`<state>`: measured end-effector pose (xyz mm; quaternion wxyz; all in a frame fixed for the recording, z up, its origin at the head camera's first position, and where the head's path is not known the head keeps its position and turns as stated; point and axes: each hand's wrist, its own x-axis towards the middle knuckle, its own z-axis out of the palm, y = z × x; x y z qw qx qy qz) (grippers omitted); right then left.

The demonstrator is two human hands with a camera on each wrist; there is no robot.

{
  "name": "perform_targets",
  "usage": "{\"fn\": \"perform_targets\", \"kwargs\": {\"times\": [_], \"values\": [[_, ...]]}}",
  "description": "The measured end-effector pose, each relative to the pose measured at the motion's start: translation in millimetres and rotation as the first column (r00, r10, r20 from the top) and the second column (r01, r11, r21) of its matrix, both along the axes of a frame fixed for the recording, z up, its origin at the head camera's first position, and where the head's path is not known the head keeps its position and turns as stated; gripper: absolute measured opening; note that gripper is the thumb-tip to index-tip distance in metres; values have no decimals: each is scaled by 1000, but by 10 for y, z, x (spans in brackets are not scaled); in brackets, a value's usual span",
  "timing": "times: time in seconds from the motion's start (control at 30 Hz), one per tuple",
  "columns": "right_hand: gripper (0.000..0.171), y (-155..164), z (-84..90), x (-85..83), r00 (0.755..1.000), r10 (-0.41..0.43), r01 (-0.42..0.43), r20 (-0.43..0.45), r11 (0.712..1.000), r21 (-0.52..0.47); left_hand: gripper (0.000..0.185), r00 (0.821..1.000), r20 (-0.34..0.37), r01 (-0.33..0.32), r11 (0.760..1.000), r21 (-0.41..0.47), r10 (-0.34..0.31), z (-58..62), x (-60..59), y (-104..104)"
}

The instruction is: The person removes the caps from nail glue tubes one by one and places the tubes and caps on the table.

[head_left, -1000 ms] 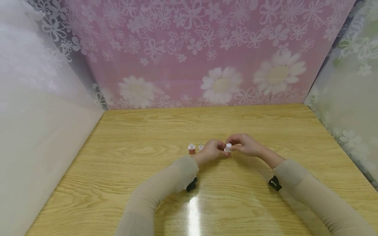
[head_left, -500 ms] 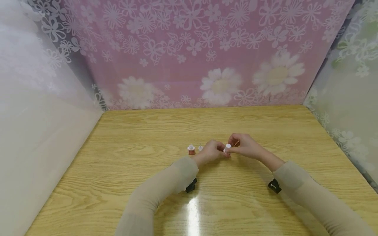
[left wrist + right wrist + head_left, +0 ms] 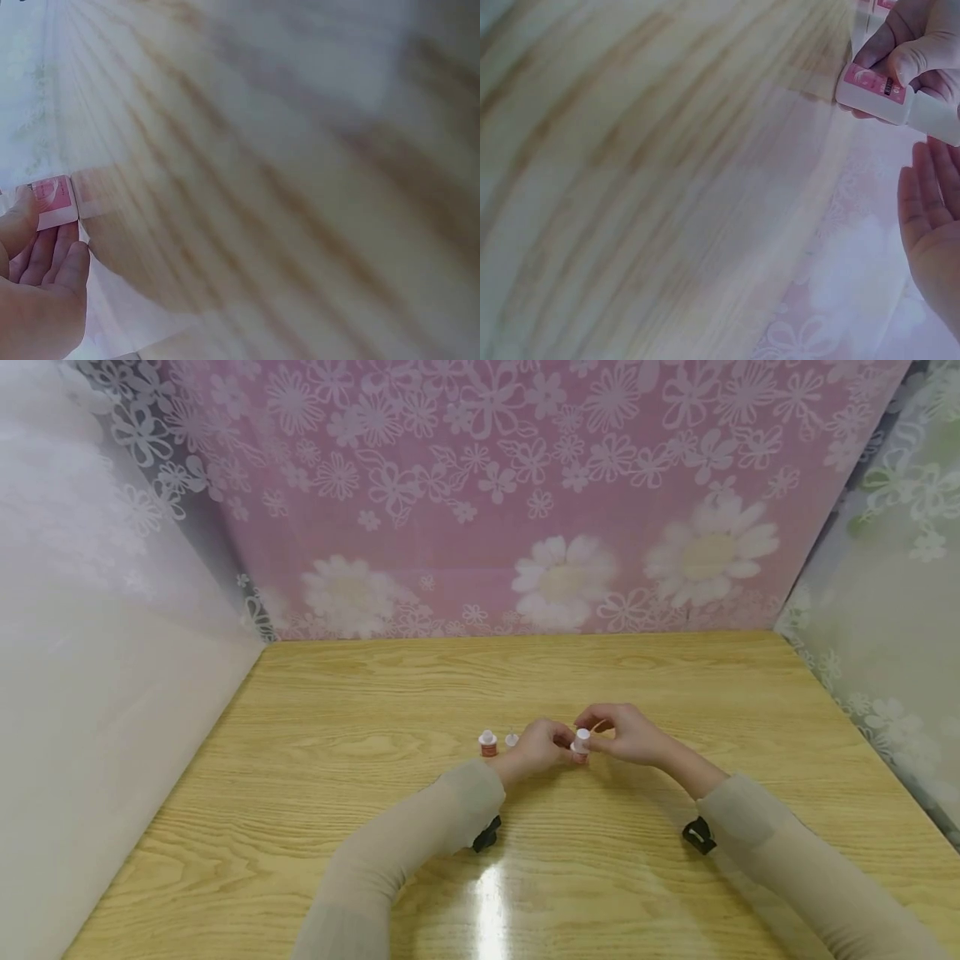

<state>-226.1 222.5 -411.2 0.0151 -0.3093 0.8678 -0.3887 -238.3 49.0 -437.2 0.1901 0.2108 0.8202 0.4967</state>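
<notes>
Bottle (image 3: 874,94): small, white, pink label, in the left grip (image 3: 536,750), between both hands. Near upright in the head view. Can't tell if its base touches the counter (image 3: 337,693).

Left grip: closed on the bottle body, thumb flat over the label, fingers behind.

White cap (image 3: 934,116) sits on the bottle neck, on the right grip's side.

Right grip (image 3: 626,737): partly closed around the cap, thumb at its side, index arched over the far side. Right wrist view has the other fingers fairly straight, tips next to the cap. Can't tell if it's clamped or loose.

Just left of the left grip: small white piece (image 3: 512,740), thin stem pointing up. Too small to identify.

Beyond that, further left: second bottle (image 3: 488,746), upright on the counter, red label, white top. Neither grip touches it.

Behind each grip: beige sleeve (image 3: 420,814) on the left, same on the right, black strap (image 3: 487,835) under each cuff.

Ahead of both grips, at the counter's far edge: pink floral backdrop (image 3: 465,543). Pale panels (image 3: 135,677) well out to either side.
</notes>
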Motion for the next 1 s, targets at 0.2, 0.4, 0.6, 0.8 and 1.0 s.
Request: {"fn": "perform_targets", "kwargs": {"times": [0.2, 0.4, 0.6, 0.8, 1.0], "values": [[16, -6, -6, 11, 998, -56, 57, -24, 995, 84, 13, 1000, 14, -7, 1000, -12, 8, -13, -3, 2], [17, -36, 1, 24, 998, -67, 69, -22, 993, 92, 13, 1000, 1, 0, 999, -33, 0, -15, -13, 1], [15, -50, 14, 30, 998, -41, 46, -57, 995, 90, 15, 1000, 17, 6, 1000, -8, -6, -8, -6, -7], [10, -60, 32, 33, 995, -10, 19, -98, 996, 91, 16, 1000, 16, -4, 1000, -15, 4, 1, -10, -10], [11, -48, 18, 30, 996, 2, 6, -89, 996, 90, 14, 1000, 24, 4, 1000, -4, -3, -1, -8, -8]]}}
